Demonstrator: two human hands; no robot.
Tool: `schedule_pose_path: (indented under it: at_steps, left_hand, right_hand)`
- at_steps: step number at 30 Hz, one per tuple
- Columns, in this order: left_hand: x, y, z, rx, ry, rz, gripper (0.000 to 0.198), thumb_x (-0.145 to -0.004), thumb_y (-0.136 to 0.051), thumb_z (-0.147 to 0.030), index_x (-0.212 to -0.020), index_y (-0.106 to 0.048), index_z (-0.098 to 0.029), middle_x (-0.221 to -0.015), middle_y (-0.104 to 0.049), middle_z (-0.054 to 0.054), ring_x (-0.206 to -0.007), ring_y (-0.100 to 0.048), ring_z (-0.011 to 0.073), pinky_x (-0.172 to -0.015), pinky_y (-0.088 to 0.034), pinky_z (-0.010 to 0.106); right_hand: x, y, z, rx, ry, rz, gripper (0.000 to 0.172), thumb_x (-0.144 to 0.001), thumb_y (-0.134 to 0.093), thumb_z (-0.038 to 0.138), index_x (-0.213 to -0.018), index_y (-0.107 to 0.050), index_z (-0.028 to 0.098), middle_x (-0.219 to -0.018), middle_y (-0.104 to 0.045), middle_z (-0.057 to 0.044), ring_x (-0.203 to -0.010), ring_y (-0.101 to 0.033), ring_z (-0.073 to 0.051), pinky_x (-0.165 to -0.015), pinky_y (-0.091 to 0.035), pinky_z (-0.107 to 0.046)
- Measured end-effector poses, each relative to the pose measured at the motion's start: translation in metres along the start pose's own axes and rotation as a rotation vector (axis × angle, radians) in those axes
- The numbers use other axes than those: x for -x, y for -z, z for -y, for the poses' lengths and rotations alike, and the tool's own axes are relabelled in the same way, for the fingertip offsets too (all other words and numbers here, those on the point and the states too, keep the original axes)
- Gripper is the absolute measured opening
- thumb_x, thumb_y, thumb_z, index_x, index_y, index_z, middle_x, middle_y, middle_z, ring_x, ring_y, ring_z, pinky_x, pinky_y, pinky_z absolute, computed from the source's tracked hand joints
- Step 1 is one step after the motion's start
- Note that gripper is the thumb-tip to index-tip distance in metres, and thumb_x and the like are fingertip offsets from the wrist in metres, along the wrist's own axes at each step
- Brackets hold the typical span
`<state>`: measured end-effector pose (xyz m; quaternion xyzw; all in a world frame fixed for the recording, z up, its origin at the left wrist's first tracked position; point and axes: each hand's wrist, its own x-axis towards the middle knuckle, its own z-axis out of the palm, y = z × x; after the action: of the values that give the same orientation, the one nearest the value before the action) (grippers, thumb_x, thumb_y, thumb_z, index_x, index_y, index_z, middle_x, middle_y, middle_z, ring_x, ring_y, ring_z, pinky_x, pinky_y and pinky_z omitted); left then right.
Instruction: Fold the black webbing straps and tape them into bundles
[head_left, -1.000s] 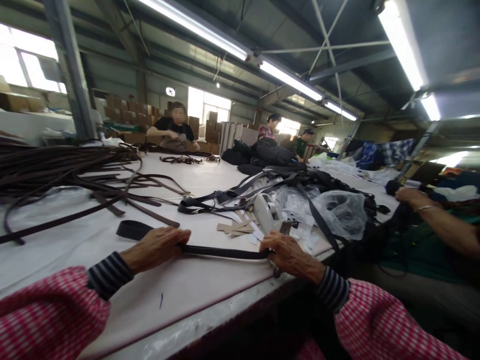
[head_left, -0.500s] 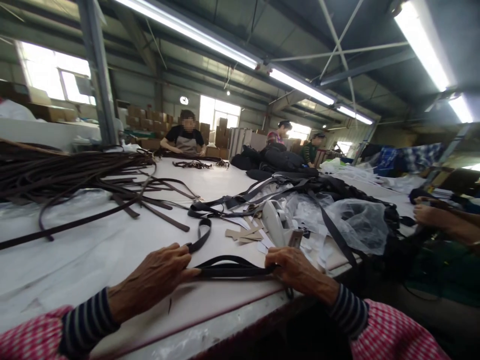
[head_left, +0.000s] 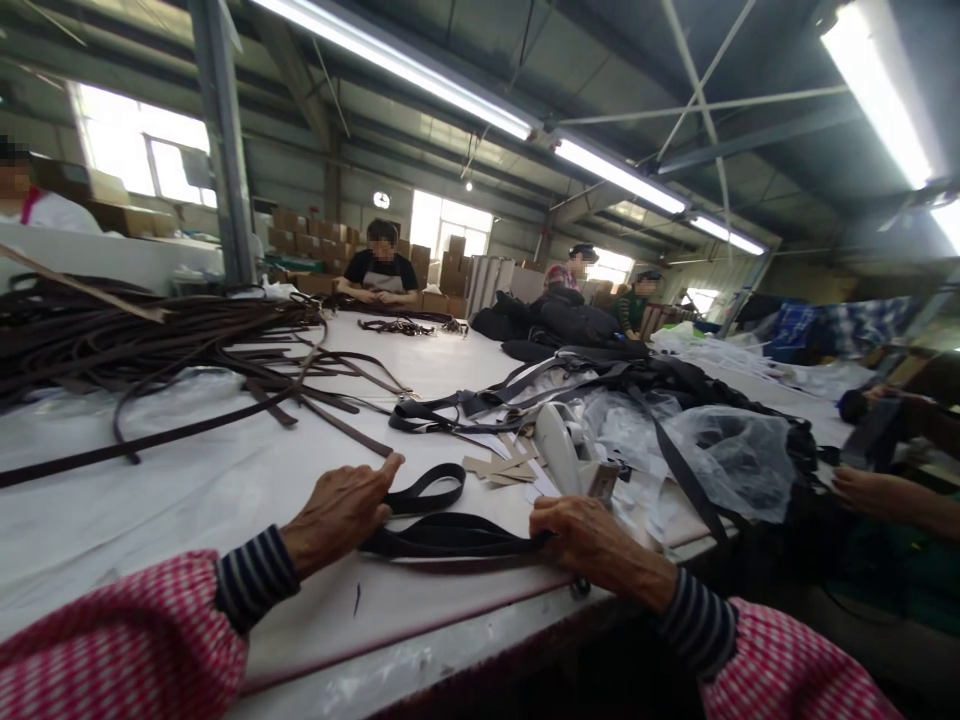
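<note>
A black strap (head_left: 457, 537), folded into long layered loops, stretches between my hands just above the white table (head_left: 300, 620) near its front edge. My left hand (head_left: 337, 517) is closed on the strap's left end, its index finger pointing outward. From that hand a shorter loop of strap bends out to the right above the folded bundle. The bundle's right end is in my right hand (head_left: 592, 540), whose fingers are curled tightly round it. The palms and part of the strap ends are hidden.
Beyond my hands lie cardboard strips (head_left: 502, 465), a white tool (head_left: 556, 447), clear plastic bags (head_left: 739, 460) and tangled black straps (head_left: 675, 390). Dark brown straps (head_left: 150, 330) are heaped at left. A co-worker's hand (head_left: 877, 492) is at right; other people sit farther back.
My left hand has shifted up with its index finger stretched out, and the strap's free loop has swung to the right. The bundle has gained a layer. My right hand stays nearly still.
</note>
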<state>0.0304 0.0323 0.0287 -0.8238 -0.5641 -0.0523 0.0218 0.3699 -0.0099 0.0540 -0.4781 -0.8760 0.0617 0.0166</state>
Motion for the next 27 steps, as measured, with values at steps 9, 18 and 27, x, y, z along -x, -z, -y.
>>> schedule_pose_path:
  at_steps: [9, 18, 27]
  left_hand:
    - [-0.012, 0.011, -0.005, -0.019, -0.179, -0.106, 0.02, -0.077, -0.052, -0.008, -0.074, -0.068, -0.02, -0.096, -0.066, 0.012, -0.106, -0.055, 0.0364, -0.081, -0.045, 0.048]
    - [-0.019, -0.003, 0.012, 0.427, -0.299, 0.107, 0.036, -0.091, -0.044, -0.013, -0.121, -0.062, -0.024, -0.118, -0.067, 0.003, -0.111, -0.06, 0.023, -0.102, -0.043, 0.038]
    - [0.0, 0.007, -0.018, 0.247, -0.281, 0.143, 0.073, -0.084, -0.063, -0.067, -0.139, -0.052, -0.02, -0.132, -0.059, 0.013, -0.121, -0.054, 0.036, -0.101, -0.043, 0.048]
  right_hand:
    - [-0.001, 0.001, -0.007, -0.003, -0.028, 0.011, 0.026, -0.069, -0.05, 0.002, -0.082, -0.065, 0.019, -0.091, -0.068, -0.001, -0.083, -0.063, -0.015, -0.068, -0.031, -0.026]
    - [-0.006, -0.003, -0.025, 0.015, -0.072, -0.027, 0.023, -0.072, -0.053, 0.004, -0.081, -0.067, 0.019, -0.092, -0.07, -0.002, -0.086, -0.065, -0.017, -0.069, -0.032, -0.026]
    - [-0.008, 0.001, -0.021, 0.046, -0.108, 0.005, 0.028, -0.072, -0.053, 0.001, -0.085, -0.069, 0.02, -0.094, -0.071, -0.002, -0.087, -0.064, -0.017, -0.072, -0.034, -0.025]
